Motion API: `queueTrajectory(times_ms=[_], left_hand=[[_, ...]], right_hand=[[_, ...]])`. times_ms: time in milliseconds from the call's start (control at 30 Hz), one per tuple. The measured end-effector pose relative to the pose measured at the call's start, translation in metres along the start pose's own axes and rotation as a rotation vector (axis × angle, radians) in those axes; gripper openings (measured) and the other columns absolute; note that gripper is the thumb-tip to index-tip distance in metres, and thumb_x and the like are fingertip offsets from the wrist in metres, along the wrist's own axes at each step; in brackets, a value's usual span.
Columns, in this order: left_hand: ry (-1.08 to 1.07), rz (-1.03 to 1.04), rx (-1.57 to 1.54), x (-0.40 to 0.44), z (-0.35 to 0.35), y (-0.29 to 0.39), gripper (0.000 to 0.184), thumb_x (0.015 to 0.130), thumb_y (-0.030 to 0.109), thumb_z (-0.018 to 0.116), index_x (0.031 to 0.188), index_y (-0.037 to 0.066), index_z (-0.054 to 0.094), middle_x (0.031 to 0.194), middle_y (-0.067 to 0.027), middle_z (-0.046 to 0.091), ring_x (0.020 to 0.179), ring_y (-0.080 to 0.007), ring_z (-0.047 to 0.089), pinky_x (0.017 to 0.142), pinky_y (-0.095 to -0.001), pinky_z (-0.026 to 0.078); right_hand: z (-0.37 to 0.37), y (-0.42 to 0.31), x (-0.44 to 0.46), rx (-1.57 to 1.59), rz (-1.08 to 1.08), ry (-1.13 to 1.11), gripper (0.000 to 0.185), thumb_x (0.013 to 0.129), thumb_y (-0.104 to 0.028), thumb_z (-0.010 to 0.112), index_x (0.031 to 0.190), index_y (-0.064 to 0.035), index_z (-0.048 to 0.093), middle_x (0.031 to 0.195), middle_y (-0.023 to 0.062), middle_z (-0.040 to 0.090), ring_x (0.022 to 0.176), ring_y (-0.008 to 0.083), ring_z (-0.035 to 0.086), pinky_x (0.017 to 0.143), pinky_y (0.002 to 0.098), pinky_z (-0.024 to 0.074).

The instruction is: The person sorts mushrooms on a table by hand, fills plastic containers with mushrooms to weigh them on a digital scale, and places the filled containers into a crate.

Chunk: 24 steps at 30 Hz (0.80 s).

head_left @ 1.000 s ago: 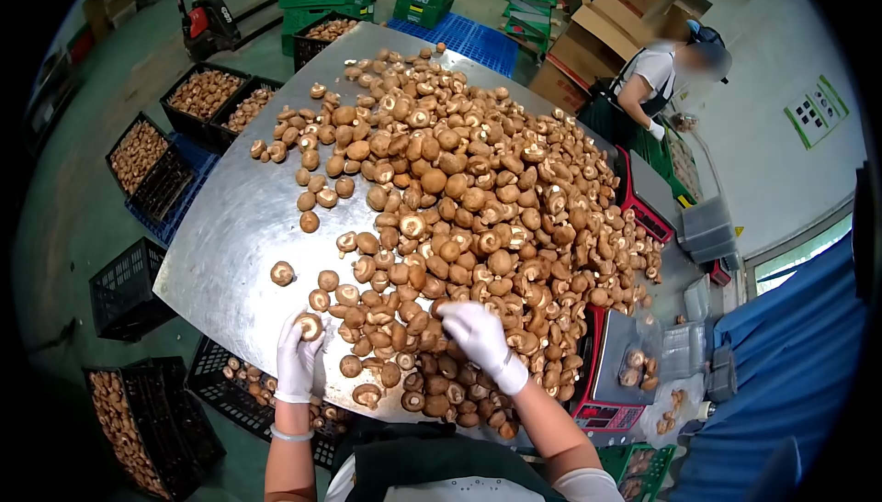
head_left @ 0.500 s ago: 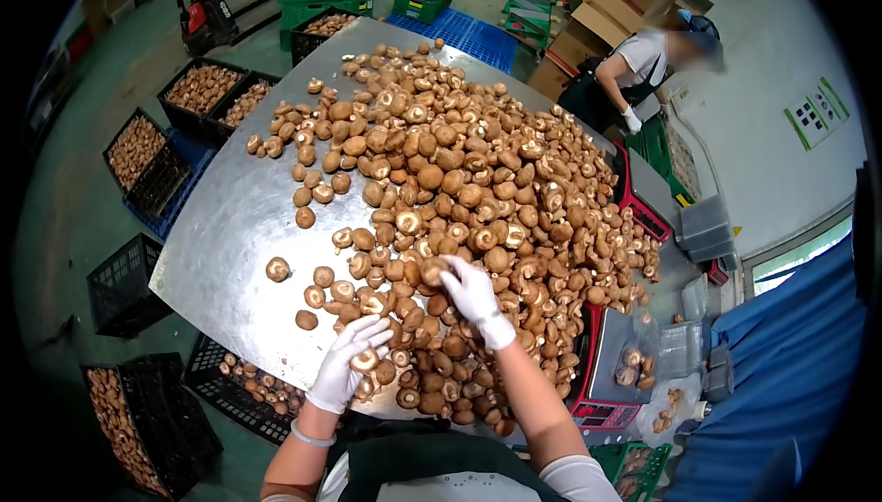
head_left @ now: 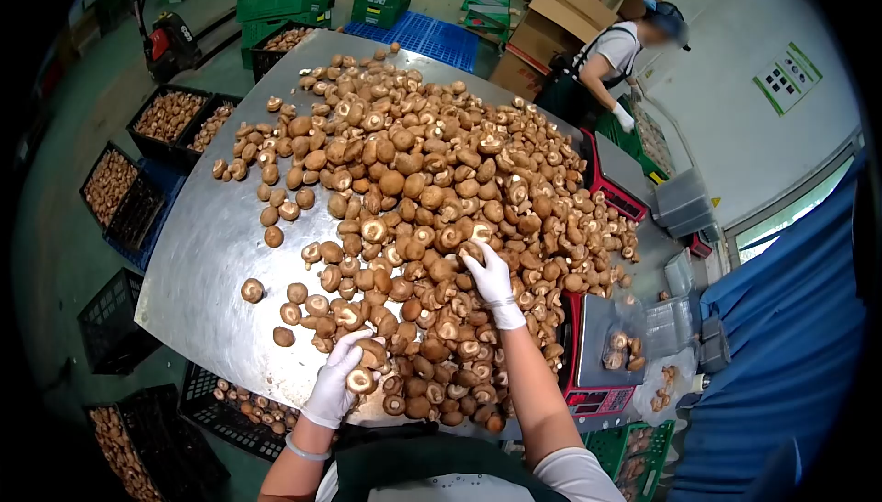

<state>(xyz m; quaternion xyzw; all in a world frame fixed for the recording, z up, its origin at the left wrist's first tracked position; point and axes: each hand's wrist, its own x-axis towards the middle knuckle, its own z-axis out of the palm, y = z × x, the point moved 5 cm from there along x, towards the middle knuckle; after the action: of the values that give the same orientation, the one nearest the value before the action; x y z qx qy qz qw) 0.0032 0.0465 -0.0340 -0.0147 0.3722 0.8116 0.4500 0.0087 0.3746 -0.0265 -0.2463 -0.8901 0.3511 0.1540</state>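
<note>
A big heap of brown shiitake mushrooms covers much of the metal table. My left hand, in a white glove, is closed around a couple of mushrooms near the table's front edge. One of them, a mushroom, shows its pale underside; another brown cap sits just above it. Over the front of the heap, my gloved right hand has its thumb and fingers closed on a mushroom. Its fingertips partly cover that mushroom.
Red scales stand at the table's right side, one bearing a clear box of mushrooms. Plastic boxes are stacked beyond. Black crates line the floor at left. A co-worker bends over a green crate at the far right.
The view has shifted, so the table sits further left. My right hand has moved to another spot in the heap. My left hand now holds an extra brown mushroom.
</note>
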Motion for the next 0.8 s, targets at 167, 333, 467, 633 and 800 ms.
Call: queueTrajectory(times_ms=[167,333,467,633,800], left_hand=[[-0.012,-0.018,0.045,0.0,0.017,0.003,0.039,0.099,0.021,0.045,0.134,0.006,0.042,0.121,-0.0106,0.055,0.105,-0.0181,0.059,0.083,-0.0305,0.056],[-0.123,-0.1,-0.008,0.01,0.025,-0.006,0.044,0.101,0.037,0.038,0.132,0.006,0.046,0.125,-0.0058,0.052,0.103,-0.0121,0.057,0.08,-0.0286,0.054],[-0.078,-0.205,-0.124,0.017,0.027,-0.012,0.057,0.099,0.049,0.033,0.132,0.003,0.044,0.123,-0.007,0.054,0.104,-0.0153,0.059,0.082,-0.0324,0.054],[-0.157,-0.239,-0.239,0.019,0.018,-0.014,0.054,0.098,0.038,0.035,0.131,-0.005,0.043,0.134,-0.0176,0.049,0.116,-0.0268,0.055,0.088,-0.0387,0.052],[-0.214,-0.175,-0.149,0.015,0.025,0.004,0.054,0.1,0.038,0.03,0.131,-0.004,0.043,0.133,-0.0142,0.05,0.118,-0.0213,0.052,0.09,-0.0323,0.05]], right_hand=[[-0.012,-0.009,-0.019,0.995,0.249,-0.246,0.043,0.09,-0.017,0.061,0.129,-0.0019,0.051,0.116,0.0067,0.06,0.103,0.0155,0.058,0.09,0.0282,0.0472],[-0.014,-0.099,-0.054,0.328,-0.023,-0.287,0.045,0.085,-0.024,0.065,0.126,-0.0082,0.055,0.122,0.01,0.06,0.113,0.0223,0.057,0.099,0.0369,0.046],[0.025,-0.16,-0.097,-0.008,-0.722,-0.458,0.052,0.075,-0.03,0.074,0.12,-0.0084,0.058,0.11,0.0103,0.064,0.098,0.0262,0.063,0.084,0.0343,0.0501],[0.04,-0.156,-0.008,0.085,-0.629,-0.206,0.031,0.083,-0.032,0.066,0.104,-0.0101,0.066,0.094,0.0077,0.067,0.086,0.0239,0.064,0.076,0.0349,0.0523],[0.071,-0.108,0.111,-0.619,-0.577,0.065,0.033,0.078,-0.027,0.069,0.107,-0.0142,0.059,0.104,0.009,0.057,0.095,0.0271,0.055,0.076,0.041,0.0461]])
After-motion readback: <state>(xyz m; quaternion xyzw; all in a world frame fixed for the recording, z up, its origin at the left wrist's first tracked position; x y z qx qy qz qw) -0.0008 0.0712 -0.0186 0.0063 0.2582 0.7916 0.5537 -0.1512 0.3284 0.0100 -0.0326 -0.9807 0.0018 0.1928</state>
